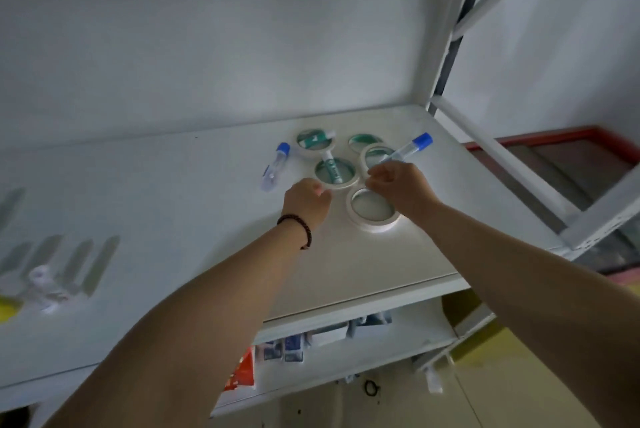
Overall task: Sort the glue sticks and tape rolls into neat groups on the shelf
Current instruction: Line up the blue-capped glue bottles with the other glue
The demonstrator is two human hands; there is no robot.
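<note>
Tape rolls (336, 172) and glue sticks lie mixed in one cluster on the shelf (398, 261). Right hand (398, 185), grip pinched on a blue-capped glue stick (410, 148) resting across a roll; left hand (306, 200), fingers curled, contents indeterminable. Risk: lifting may drag the roll, and round sticks may roll off.

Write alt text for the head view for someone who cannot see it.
Two hands reach over a white shelf: the right hand holds a blue-capped glue stick, the left hand touches a tape roll. More rolls and sticks lie mixed around them.
</note>
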